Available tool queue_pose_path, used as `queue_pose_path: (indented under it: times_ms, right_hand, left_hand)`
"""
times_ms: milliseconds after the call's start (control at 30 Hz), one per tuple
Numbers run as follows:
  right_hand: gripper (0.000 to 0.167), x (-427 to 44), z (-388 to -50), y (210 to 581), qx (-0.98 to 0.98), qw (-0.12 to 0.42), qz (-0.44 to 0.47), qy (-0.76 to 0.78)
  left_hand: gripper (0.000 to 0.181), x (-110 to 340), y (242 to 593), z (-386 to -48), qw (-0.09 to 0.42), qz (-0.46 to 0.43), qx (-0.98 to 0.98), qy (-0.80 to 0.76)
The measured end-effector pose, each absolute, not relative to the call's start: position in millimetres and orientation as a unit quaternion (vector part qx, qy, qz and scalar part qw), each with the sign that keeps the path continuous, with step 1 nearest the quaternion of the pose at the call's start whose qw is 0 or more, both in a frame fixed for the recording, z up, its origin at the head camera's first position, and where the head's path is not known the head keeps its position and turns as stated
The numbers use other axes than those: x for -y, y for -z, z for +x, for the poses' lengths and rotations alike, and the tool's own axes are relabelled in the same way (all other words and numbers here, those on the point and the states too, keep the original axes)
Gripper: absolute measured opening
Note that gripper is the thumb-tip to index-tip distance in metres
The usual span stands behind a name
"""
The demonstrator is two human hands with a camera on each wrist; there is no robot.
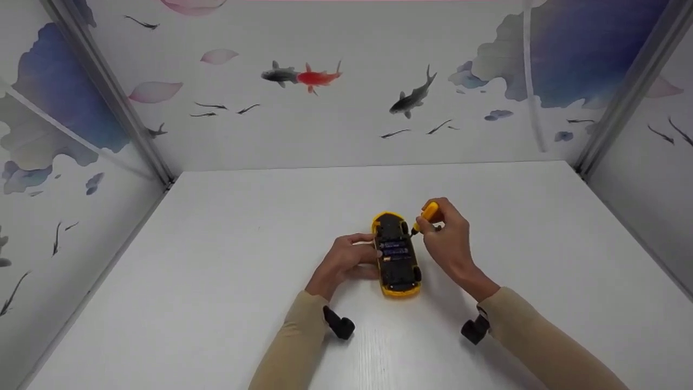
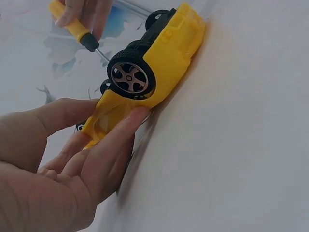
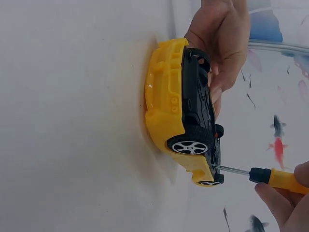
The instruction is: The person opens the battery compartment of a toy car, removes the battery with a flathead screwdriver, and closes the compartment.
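A yellow toy car (image 1: 399, 276) lies upside down on the white table, its black underside facing up. Blue batteries (image 1: 394, 249) show in an uncovered compartment near the middle of that underside. My left hand (image 1: 346, 258) grips the car by its left side, thumb on the edge of the underside and fingers along the body. In my right hand (image 1: 449, 238) is a yellow screwdriver (image 3: 282, 180) with a black collar, pinched by the handle. Its metal shaft (image 3: 231, 169) slants down to the car's underside by the right edge; the exact contact of the tip is hidden.
The white table (image 1: 216, 281) reaches to a back wall (image 1: 346, 130) printed with fish and petals. Side walls with metal corner posts (image 1: 116, 97) stand left and right. A black wrist camera (image 1: 340, 325) sits on the left sleeve, another (image 1: 475, 329) on the right.
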State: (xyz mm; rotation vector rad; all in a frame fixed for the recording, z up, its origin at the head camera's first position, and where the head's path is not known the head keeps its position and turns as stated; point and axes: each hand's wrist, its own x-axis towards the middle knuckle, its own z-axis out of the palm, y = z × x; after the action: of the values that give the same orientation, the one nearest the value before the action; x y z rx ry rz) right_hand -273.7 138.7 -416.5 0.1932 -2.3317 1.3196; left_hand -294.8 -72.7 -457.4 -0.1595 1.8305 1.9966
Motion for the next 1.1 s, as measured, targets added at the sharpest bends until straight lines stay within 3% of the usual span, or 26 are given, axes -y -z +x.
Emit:
queue_pose_path:
  times_ms: [133,367,733,967,1100]
  right_hand:
    - [0.021,-136.3,-271.7,415.8,0.847,0.254,0.082,-0.46]
    - [0.024,-136.3,-277.8,414.2,0.843,0.256,0.065,-0.468]
    - [0.044,-138.0,-294.5,404.9,0.831,0.267,0.105,-0.476]
    - [0.032,-140.3,-289.2,402.8,0.83,0.236,0.069,-0.5]
    - [0.028,-141.0,-285.2,412.4,0.833,0.246,0.051,-0.493]
  left_hand:
    - [0.058,72.8,456.9,-293.8,0.214,-0.058,-0.659,-0.718]
    - [0.057,72.2,456.3,-293.7,0.216,-0.056,-0.668,-0.709]
    - [0.056,73.9,457.5,-295.1,0.217,-0.058,-0.66,-0.717]
    - [0.058,73.2,456.4,-294.9,0.22,-0.065,-0.668,-0.708]
    - [0.059,72.9,456.7,-294.9,0.221,-0.06,-0.668,-0.708]
